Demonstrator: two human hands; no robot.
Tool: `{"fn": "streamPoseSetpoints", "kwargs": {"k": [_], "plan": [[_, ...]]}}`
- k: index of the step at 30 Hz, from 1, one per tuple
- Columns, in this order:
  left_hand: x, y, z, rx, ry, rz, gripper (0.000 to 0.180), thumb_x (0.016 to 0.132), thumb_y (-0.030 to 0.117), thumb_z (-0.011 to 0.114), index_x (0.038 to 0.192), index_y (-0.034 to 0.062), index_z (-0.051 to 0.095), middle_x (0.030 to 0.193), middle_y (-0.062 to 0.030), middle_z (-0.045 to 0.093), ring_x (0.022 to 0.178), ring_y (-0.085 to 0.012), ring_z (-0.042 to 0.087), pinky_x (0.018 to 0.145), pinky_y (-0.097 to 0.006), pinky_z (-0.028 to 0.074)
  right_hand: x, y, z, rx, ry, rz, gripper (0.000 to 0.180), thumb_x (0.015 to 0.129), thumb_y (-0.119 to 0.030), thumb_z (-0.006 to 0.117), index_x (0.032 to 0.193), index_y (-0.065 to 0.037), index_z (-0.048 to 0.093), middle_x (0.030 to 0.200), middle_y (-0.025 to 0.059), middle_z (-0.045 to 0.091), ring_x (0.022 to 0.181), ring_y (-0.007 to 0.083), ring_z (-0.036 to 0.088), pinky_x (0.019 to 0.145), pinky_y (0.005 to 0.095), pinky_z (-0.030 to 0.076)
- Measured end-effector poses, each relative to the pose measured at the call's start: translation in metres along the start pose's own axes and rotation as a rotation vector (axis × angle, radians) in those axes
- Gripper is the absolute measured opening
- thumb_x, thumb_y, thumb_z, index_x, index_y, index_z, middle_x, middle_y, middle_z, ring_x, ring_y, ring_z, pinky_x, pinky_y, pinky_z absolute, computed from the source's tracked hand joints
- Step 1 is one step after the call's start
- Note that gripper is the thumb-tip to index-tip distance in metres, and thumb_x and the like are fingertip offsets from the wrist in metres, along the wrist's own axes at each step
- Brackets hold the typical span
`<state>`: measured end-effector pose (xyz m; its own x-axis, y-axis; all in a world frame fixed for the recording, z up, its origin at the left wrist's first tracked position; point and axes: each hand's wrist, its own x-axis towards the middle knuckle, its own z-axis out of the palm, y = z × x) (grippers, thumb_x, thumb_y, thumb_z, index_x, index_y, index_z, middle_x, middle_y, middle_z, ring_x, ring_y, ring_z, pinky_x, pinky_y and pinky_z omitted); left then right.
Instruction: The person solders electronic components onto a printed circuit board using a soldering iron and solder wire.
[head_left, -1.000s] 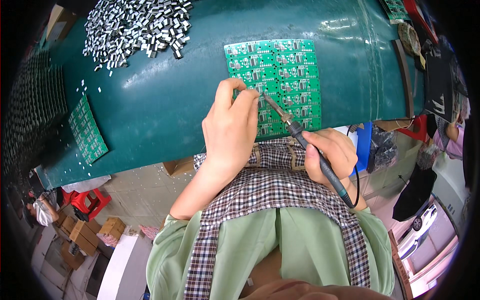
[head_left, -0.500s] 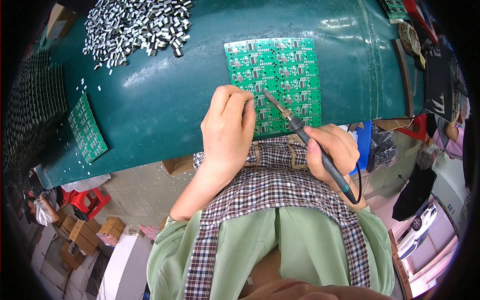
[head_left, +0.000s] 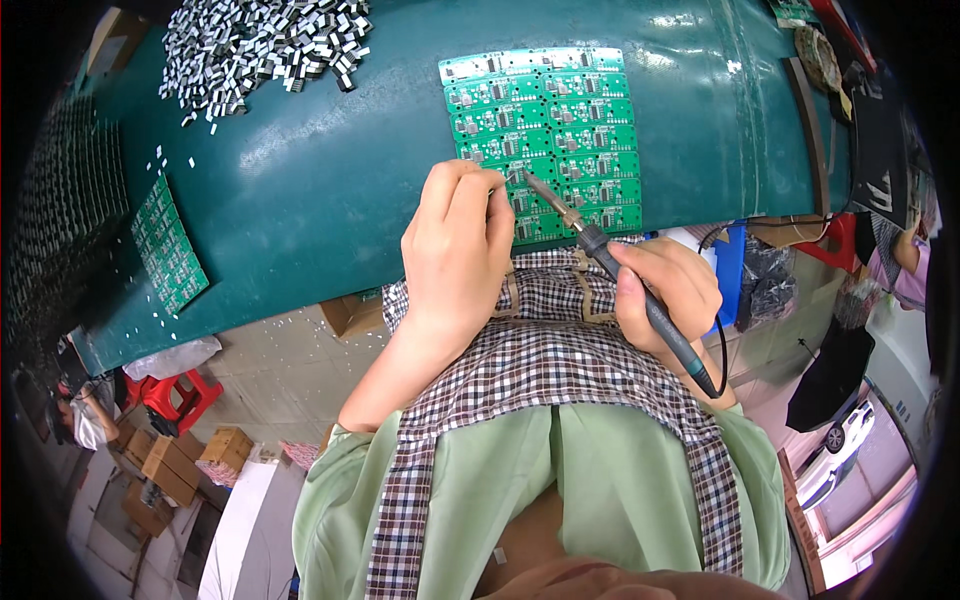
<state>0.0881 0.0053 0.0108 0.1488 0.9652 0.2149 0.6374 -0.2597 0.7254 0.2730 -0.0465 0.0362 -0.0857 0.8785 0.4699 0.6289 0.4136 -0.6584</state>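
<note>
Iron Tip and Fingertips Meet over a Green Panel

The panel of green circuit boards (head_left: 595, 165) lies flat on the dark green table (head_left: 330, 190), in front of the person, close to the near edge. The right hand (head_left: 668, 290) holds the soldering iron (head_left: 596, 243) like a pen, with fingers and thumb closed around its handle; its tip points down at the panel, in the middle rows. Whether the tip really touches the board, I cannot tell.

The left hand (head_left: 455, 240) is over the left side of the panel, its fingers bent and the fingertips gathered just beside the tip. Between them may be something thin, but it is too small for me to be sure.

In my judgement, the step in hand is soldering at one small place. The next move calls for a steady tip, and for left fingers that stay clear of the hot metal.

Farther to the left lie a second green panel (head_left: 168, 245) and, beyond it, a pile of small black-and-white parts (head_left: 265, 45).
</note>
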Motion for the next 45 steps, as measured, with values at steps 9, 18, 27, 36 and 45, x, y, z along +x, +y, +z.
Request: {"fn": "streamPoseSetpoints", "kwargs": {"k": [9, 18, 27, 36, 45], "plan": [[0.003, 0.002, -0.002, 0.016, -0.104, 0.026, 0.012, 0.080, 0.000, 0.063, 0.089, 0.0018, 0.056, 0.094, -0.0122, 0.052, 0.076, -0.0306, 0.060, 0.063, -0.038, 0.051, -0.003, -0.004, 0.002, 0.004, -0.002, 0.007, 0.017, 0.068, -0.002, 0.066, 0.085, 0.000, 0.068, 0.066, 0.0089, 0.062, 0.053, 0.0216, 0.061, 0.047, 0.0295, 0.047], [-0.003, 0.002, -0.006, 0.019, -0.101, 0.068, 0.012, 0.079, -0.001, 0.066, 0.088, 0.0022, 0.058, 0.093, -0.0096, 0.055, 0.071, -0.0229, 0.057, 0.059, -0.033, 0.046, -0.011, -0.011, -0.005, 0.005, 0.018, -0.006, 0.016, 0.069, -0.002, 0.065, 0.085, 0.001, 0.067, 0.067, 0.0099, 0.063, 0.056, 0.0225, 0.063, 0.050, 0.0296, 0.050], [-0.015, 0.002, -0.005, -0.044, -0.088, -0.011, 0.015, 0.077, -0.004, 0.065, 0.088, 0.0024, 0.058, 0.089, -0.0059, 0.057, 0.055, -0.0126, 0.044, 0.050, -0.026, 0.039, -0.013, -0.013, -0.005, -0.011, -0.006, -0.028, 0.016, 0.069, -0.002, 0.064, 0.085, 0.001, 0.066, 0.067, 0.0100, 0.063, 0.057, 0.0228, 0.064, 0.051, 0.0295, 0.051], [-0.015, 0.005, -0.002, -0.029, -0.092, 0.001, 0.014, 0.077, -0.004, 0.063, 0.088, 0.0017, 0.057, 0.088, -0.0087, 0.055, 0.060, -0.0192, 0.050, 0.054, -0.031, 0.042, -0.016, -0.012, -0.001, -0.035, 0.000, -0.031, 0.015, 0.069, -0.003, 0.065, 0.084, -0.001, 0.067, 0.067, 0.0087, 0.063, 0.055, 0.0209, 0.062, 0.049, 0.0288, 0.049], [-0.014, 0.007, -0.004, 0.033, -0.097, 0.122, 0.009, 0.078, -0.003, 0.064, 0.083, 0.0006, 0.058, 0.084, -0.0102, 0.055, 0.070, -0.0272, 0.058, 0.061, -0.035, 0.046, -0.020, -0.018, -0.003, -0.019, 0.013, -0.040, 0.015, 0.069, -0.002, 0.064, 0.084, 0.000, 0.067, 0.067, 0.0092, 0.063, 0.057, 0.0220, 0.064, 0.050, 0.0291, 0.050]]}}
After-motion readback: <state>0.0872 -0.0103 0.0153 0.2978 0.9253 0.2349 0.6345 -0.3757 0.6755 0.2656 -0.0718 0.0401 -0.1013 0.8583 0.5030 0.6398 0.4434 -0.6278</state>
